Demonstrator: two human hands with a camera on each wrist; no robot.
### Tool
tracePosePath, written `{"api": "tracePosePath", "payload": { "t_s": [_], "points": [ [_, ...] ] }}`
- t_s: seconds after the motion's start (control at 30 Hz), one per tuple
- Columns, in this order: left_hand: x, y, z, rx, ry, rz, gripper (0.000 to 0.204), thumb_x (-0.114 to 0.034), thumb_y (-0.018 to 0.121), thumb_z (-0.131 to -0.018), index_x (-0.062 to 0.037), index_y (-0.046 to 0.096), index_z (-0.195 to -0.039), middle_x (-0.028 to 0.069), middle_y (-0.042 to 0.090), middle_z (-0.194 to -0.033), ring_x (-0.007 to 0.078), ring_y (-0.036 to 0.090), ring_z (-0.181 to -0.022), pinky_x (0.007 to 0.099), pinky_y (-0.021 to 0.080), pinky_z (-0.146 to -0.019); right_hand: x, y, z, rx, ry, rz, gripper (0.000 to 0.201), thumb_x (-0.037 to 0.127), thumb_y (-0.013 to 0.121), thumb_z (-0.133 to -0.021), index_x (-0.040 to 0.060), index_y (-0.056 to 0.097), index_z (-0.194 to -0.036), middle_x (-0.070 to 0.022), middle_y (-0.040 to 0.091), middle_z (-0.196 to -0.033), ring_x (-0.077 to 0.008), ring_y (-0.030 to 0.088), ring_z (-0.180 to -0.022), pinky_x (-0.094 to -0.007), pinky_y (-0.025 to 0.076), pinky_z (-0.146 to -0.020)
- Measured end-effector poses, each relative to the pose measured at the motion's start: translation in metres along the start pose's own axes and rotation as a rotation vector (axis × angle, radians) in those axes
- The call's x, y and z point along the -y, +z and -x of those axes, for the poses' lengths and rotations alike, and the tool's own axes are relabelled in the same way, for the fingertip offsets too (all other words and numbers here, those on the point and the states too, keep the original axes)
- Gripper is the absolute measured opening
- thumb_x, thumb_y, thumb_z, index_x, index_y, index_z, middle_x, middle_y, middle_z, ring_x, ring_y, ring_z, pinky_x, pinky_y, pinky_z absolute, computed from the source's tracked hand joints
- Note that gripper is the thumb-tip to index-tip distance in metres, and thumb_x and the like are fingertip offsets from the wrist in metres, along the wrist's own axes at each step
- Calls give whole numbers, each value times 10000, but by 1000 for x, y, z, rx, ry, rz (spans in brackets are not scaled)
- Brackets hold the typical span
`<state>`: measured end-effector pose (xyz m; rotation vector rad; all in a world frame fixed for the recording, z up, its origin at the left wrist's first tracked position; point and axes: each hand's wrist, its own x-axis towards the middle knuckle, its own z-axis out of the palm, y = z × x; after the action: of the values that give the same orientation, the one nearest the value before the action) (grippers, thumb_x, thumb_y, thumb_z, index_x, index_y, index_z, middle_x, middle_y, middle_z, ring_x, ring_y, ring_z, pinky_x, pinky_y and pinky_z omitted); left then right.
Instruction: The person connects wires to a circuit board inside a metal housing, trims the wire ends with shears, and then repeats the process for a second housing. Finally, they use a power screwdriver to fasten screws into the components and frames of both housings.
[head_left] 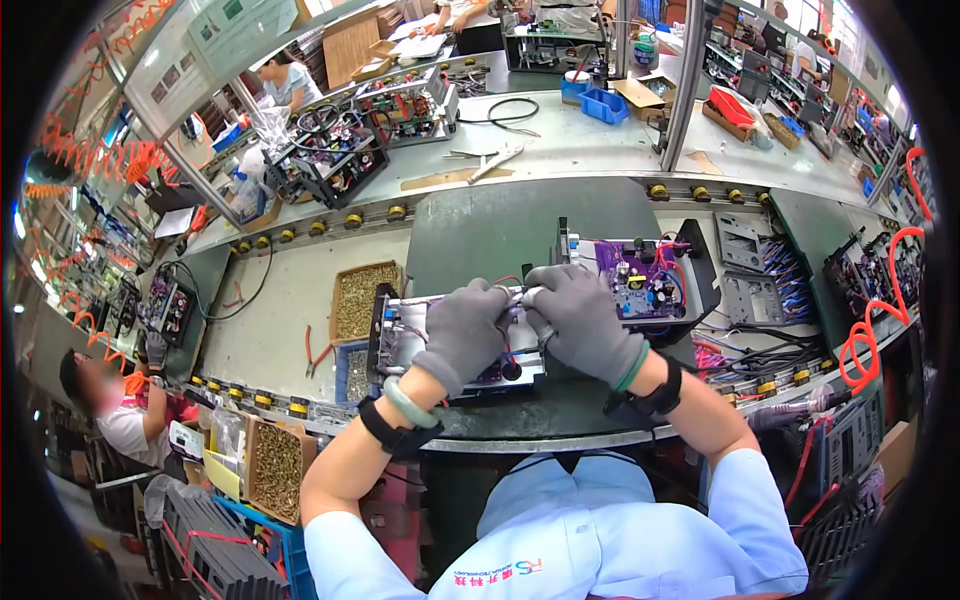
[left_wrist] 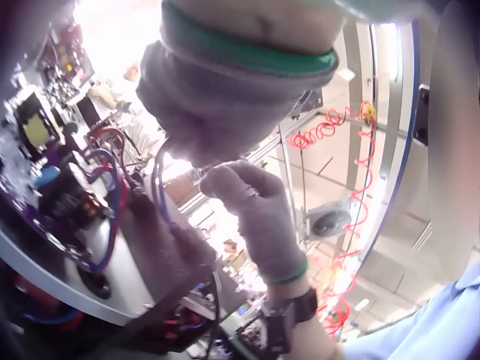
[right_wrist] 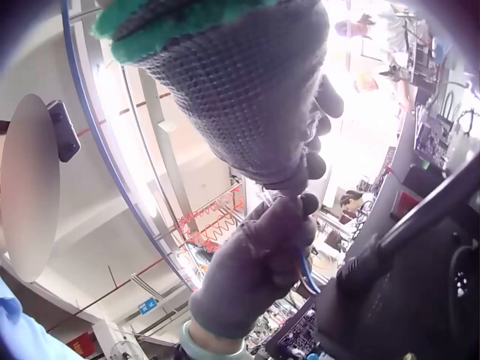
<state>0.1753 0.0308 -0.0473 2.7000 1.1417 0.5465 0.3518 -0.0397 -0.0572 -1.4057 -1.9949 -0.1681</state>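
Note:
Both hands wear grey knit gloves and meet fingertip to fingertip over an open electronics chassis [head_left: 400, 350]. My left hand [head_left: 465, 330] pinches thin blue and white wires [right_wrist: 306, 276], which run down from its fingers in the right wrist view. Opposite it, my right hand [head_left: 580, 325] has curled fingers and thumb pinching at the same wire end; the tips hide the end itself. To the right in the head view is another chassis with a purple circuit board [head_left: 635, 280]. Red and blue wires [left_wrist: 116, 195] rise beside the left hand in the left wrist view.
A box of brass-coloured screws [head_left: 366, 300] and red-handled pliers [head_left: 318, 352] lie left of the chassis. Metal panels [head_left: 745, 270] and cable bundles [head_left: 785, 280] sit right. A red coiled hose [head_left: 865, 350] hangs at far right. Another person [head_left: 125, 410] works at left.

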Motion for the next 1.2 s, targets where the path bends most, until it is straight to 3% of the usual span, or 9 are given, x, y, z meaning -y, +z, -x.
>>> {"api": "tracePosePath", "payload": {
  "t_s": [0.03,0.1,0.13,0.33,0.57,0.63,0.87,1.1,1.2],
  "points": [
    [-2,-3,-1,1,1,3,129,-213,679,-850,-85,670,-860,119,635,-870,343,638,-868,455,511,-742,-1,2,2,2,2,2,205,138,704,-751,73,679,-944,-84,641,-1048,-285,610,-1019,-455,452,-919],
    [-3,-6,-1,71,12,-133,121,-211,668,-837,-91,680,-834,114,635,-875,320,652,-859,444,519,-735,-5,7,7,-169,83,24,332,125,682,-758,51,650,-1080,-109,642,-1102,-298,590,-1085,-460,388,-1007],
    [-3,-5,-4,70,1,-130,121,-211,668,-837,-91,680,-834,114,635,-875,320,652,-859,444,519,-735,-7,7,8,-130,75,41,425,122,666,-765,24,611,-1175,-144,642,-1123,-316,571,-1126,-462,361,-1034],
    [-6,11,-9,88,-9,-214,82,-176,672,-768,-99,684,-794,97,633,-847,310,665,-821,445,523,-706,-11,11,7,-73,58,111,425,130,648,-780,4,614,-1184,-185,653,-1099,-334,560,-1157,-483,361,-1035],
    [-3,10,4,7,-65,-89,120,-203,680,-790,-85,660,-796,104,619,-835,318,659,-792,441,523,-659,-12,13,9,-77,59,89,426,117,657,-753,7,636,-1164,-182,660,-1081,-329,574,-1137,-469,379,-1029],
    [2,15,6,-87,-6,-50,133,-207,702,-788,-84,654,-796,106,616,-829,323,655,-765,446,516,-633,-12,16,9,-89,70,65,415,111,661,-746,7,644,-1147,-177,663,-1075,-327,581,-1123,-463,394,-1016],
    [10,17,-8,-14,76,-30,135,-181,732,-754,-83,642,-779,102,604,-796,316,648,-747,429,509,-615,-14,19,11,-130,53,13,375,118,676,-746,26,662,-1110,-155,665,-1021,-322,595,-1090,-456,442,-969],
    [12,31,-11,-105,255,-116,150,-150,720,-737,-66,600,-710,97,583,-765,291,641,-726,421,512,-618,-9,22,11,-143,86,17,319,126,661,-774,42,663,-1082,-144,651,-1024,-318,587,-1103,-452,442,-967],
    [4,20,-3,-60,273,-239,90,-126,702,-723,-73,631,-742,97,602,-799,274,651,-755,403,528,-637,-17,20,11,-54,74,4,335,163,677,-799,53,659,-1115,-127,651,-1063,-323,571,-1146,-455,440,-982]
  ]
}}
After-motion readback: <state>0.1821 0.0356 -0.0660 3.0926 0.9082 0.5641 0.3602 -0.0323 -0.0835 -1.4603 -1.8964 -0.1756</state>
